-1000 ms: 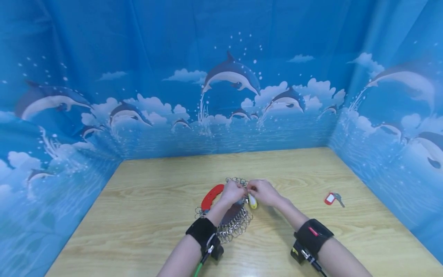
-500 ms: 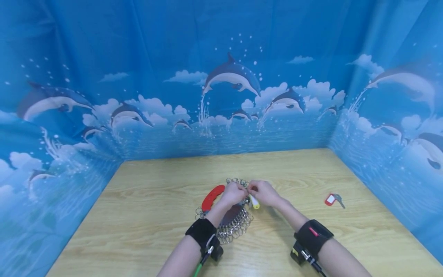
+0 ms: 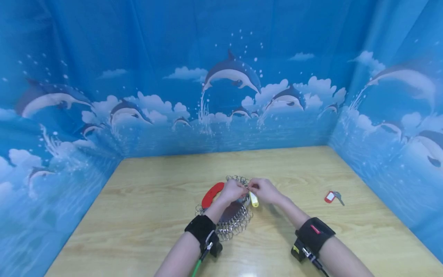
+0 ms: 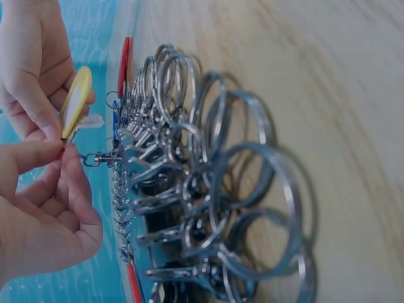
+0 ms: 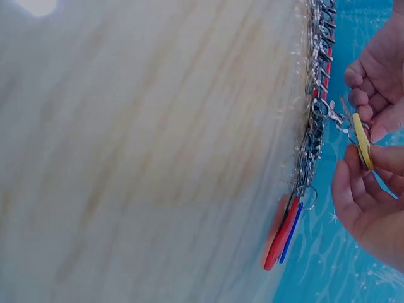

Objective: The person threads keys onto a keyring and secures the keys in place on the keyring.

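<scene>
My left hand [image 3: 233, 192] and right hand [image 3: 264, 191] meet fingertip to fingertip above a round cluster of metal snap clasps and rings [image 3: 235, 225]. Between them hangs a yellow key tag [image 3: 254, 200] with a white label, a silver key [image 4: 91, 122] beside it. Thumb and forefinger of the right hand [image 5: 379, 208] pinch the tag near its ring end. The left hand [image 4: 47, 208] pinches the small ring there, mostly hidden by the fingertips. One metal clasp [image 4: 98, 159] juts from the cluster close to the left fingers.
A red curved piece [image 3: 212, 195] lies at the cluster's left side. Farther right on the wooden table [image 3: 155, 200] lie a red key tag [image 3: 330, 197] and its key [image 3: 339, 198]. A blue dolphin-print curtain [image 3: 221, 127] encloses the table's back and sides.
The yellow tag has turned slightly under the right fingers, and its white label shows more fully. Both hands stay in nearly the same place over the cluster.
</scene>
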Available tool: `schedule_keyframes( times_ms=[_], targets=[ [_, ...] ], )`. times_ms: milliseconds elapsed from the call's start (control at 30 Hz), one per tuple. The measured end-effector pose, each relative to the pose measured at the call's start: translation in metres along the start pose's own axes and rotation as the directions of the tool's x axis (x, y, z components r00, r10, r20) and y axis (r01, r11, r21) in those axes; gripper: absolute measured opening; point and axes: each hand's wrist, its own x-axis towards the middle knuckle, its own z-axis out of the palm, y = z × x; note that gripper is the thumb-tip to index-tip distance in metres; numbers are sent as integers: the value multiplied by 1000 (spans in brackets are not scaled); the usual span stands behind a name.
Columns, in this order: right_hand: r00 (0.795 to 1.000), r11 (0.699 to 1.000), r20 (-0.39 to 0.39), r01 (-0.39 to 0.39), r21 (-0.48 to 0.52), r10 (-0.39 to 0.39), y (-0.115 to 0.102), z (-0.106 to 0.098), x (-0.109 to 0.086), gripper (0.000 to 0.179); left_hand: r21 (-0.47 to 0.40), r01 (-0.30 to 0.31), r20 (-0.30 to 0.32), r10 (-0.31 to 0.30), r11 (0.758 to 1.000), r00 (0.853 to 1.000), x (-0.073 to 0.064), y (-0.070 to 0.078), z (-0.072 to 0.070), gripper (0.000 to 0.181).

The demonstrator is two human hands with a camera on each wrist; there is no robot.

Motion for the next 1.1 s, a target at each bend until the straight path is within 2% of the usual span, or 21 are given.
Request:
schedule_keyframes(
  times_ms=[167,267,333,467,600,700,733,800,867,900,933,967,1033,1100],
  targets=[
    [999,999,38,-27,34,25,7,-7,-4,7,41,-30,68,27,999,997,1,2,2,11],
    [996,998,87,-37,42,34,12,-10,-8,6,82,-48,114,39,995,993,2,4,3,11],
    [992,999,119,-39,33,34,14,-11,-10,6,113,-66,113,53,991,992,3,5,2,14],
    [980,997,183,-74,4,72,15,-12,-15,7,181,-110,35,106,977,994,9,6,-4,25],
    [975,996,203,-88,-19,90,14,-12,-19,6,167,-68,-59,79,984,995,14,4,-14,24],
    [974,996,208,-83,-42,90,13,-13,-19,5,213,-58,-100,80,975,992,18,-1,-22,20],
    [973,995,212,-84,-53,93,13,-12,-19,5,261,-67,-111,99,963,989,19,-4,-24,18],
    [971,993,219,-85,-80,100,13,-12,-19,3,376,-92,-133,152,922,980,23,-11,-29,22],
    [971,991,216,-79,-109,101,14,-11,-18,1,481,-104,-159,203,871,966,27,-18,-32,25],
    [971,990,215,-81,-118,105,13,-11,-18,1,537,-111,-171,236,836,957,30,-22,-34,24],
    [972,988,212,-79,-130,105,13,-11,-17,2,585,-113,-186,268,803,945,32,-26,-35,22],
    [973,987,209,-74,-141,102,13,-11,-17,4,616,-109,-197,287,780,937,33,-28,-36,18],
    [975,985,196,-75,-156,105,12,-12,-18,4,656,-89,-213,297,750,931,36,-33,-37,12],
    [976,983,180,-98,-154,125,12,-16,-19,3,687,-59,-223,288,724,931,39,-34,-38,14]
  ],
)
